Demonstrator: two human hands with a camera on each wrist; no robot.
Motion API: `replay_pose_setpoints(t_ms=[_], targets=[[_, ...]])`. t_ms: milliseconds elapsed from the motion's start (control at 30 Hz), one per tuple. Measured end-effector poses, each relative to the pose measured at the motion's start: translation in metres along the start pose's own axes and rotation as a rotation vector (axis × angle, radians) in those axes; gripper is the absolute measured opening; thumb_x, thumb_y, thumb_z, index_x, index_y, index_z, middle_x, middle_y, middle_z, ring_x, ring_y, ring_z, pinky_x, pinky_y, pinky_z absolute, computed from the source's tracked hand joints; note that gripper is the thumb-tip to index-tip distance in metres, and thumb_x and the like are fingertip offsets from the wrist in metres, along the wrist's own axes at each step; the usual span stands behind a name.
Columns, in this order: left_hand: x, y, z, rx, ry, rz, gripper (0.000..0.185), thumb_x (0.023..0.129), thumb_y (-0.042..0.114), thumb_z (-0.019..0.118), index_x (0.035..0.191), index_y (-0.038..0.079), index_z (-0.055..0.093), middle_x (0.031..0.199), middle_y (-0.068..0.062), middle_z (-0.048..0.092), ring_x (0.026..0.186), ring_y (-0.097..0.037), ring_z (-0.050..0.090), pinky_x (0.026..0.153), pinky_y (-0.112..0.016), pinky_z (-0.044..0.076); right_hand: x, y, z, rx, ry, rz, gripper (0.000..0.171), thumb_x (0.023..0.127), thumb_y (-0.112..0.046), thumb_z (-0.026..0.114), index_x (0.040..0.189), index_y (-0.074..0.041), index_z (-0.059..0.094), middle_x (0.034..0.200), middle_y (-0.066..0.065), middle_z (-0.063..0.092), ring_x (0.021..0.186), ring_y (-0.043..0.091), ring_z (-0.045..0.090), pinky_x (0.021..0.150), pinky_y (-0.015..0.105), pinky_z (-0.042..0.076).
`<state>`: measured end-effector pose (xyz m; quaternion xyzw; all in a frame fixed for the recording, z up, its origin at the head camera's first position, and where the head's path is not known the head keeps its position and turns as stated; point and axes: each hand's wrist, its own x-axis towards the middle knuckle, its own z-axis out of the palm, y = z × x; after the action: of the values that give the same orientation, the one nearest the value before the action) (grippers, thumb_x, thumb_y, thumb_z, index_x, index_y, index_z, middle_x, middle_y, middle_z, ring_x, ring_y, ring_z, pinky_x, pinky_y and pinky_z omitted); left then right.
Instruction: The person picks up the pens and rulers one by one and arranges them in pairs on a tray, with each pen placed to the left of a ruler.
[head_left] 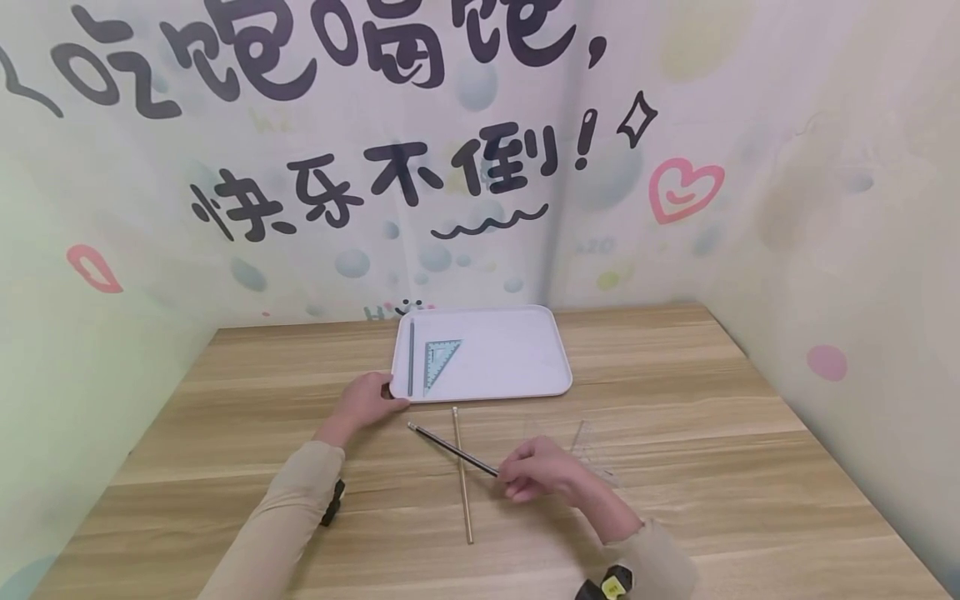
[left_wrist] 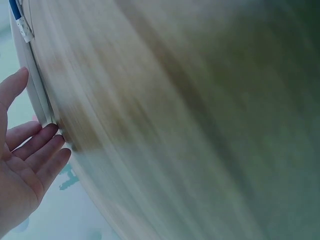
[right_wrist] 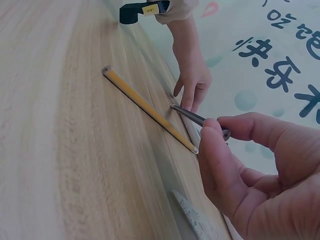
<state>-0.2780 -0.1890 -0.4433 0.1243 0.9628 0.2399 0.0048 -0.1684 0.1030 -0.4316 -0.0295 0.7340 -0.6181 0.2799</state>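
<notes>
A white tray (head_left: 517,354) stands at the back of the wooden table and holds a grey pencil (head_left: 410,358) and a clear set square (head_left: 439,358). My left hand (head_left: 386,398) lies flat at the tray's front left corner. Its straight fingers (left_wrist: 47,137) touch the tray's rim (left_wrist: 36,87). My right hand (head_left: 504,482) pinches the end of a dark pencil (head_left: 450,448) between thumb and fingers (right_wrist: 212,150). That dark pencil (right_wrist: 192,117) crosses over a yellow pencil (head_left: 462,475) lying on the table.
A clear ruler (head_left: 592,446) lies on the table just right of my right hand, and its end (right_wrist: 192,217) shows below my palm. Walls with printed characters close the table in at the back and both sides.
</notes>
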Motion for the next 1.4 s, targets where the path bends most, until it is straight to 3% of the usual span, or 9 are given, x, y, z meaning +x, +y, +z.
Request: replay_pose_setpoints(t_ms=[300,633,1400], targets=[[0.000,0.000,0.000,0.006,-0.003,-0.002,0.026,0.077,0.027,0.070,0.072,0.008,0.054,0.064,-0.002,0.047,0.061,-0.015,0.041,0.056,-0.028,0.033,-0.002,0.007,-0.013,0.100,-0.043,0.003,0.023,0.081,-0.002,0.058,0.098,0.014,0.058,0.071,0.007,0.061,0.060,0.010,0.060,0.060,0.023,0.051],[0.000,0.000,0.000,0.004,0.015,0.030,0.027,0.076,0.027,0.070,0.071,0.008,0.052,0.064,-0.002,0.044,0.063,-0.016,0.040,0.057,-0.029,0.032,-0.003,0.003,-0.020,0.239,-0.030,-0.042,0.029,0.085,-0.005,0.057,0.103,0.018,0.053,0.077,0.008,0.062,0.065,0.008,0.060,0.065,0.021,0.050],[-0.002,0.001,-0.003,0.013,-0.003,0.030,0.027,0.077,0.028,0.070,0.071,0.009,0.052,0.064,-0.002,0.045,0.063,-0.016,0.041,0.058,-0.029,0.033,0.034,-0.017,-0.019,0.502,0.303,-0.097,0.027,0.085,0.001,0.053,0.106,0.017,0.050,0.072,0.004,0.062,0.065,0.008,0.060,0.062,0.016,0.048]])
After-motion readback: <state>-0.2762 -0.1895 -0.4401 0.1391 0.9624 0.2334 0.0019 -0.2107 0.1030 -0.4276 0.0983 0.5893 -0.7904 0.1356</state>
